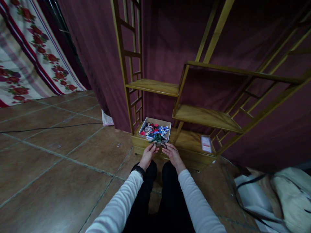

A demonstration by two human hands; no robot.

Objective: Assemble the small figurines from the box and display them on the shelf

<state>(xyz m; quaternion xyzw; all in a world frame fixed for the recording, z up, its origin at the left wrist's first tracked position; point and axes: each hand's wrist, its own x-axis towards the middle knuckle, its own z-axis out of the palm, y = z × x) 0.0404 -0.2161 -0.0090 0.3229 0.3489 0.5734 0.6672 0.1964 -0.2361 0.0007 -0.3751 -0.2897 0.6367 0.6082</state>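
Observation:
Between the fingertips of my left hand (148, 154) and my right hand (172, 153) is a small, uneven green and brown item (159, 139). Its exact kind cannot be made out. Both hands are closed on it in a pinch, one at each side, just in front of a shallow white box (168, 123). Many small pieces (153, 128) in red, blue, black, white and grey lie heaped in the box. The held item hides part of the box's front edge.
The box stands on the low base of a wooden shelf unit (152, 86). A blurred-out card (206, 143) is on the base to the right. Bags (289, 194) lie on the floor at right. A black cable (51, 128) crosses the tiles at left. Maroon curtains (97, 38) hang behind.

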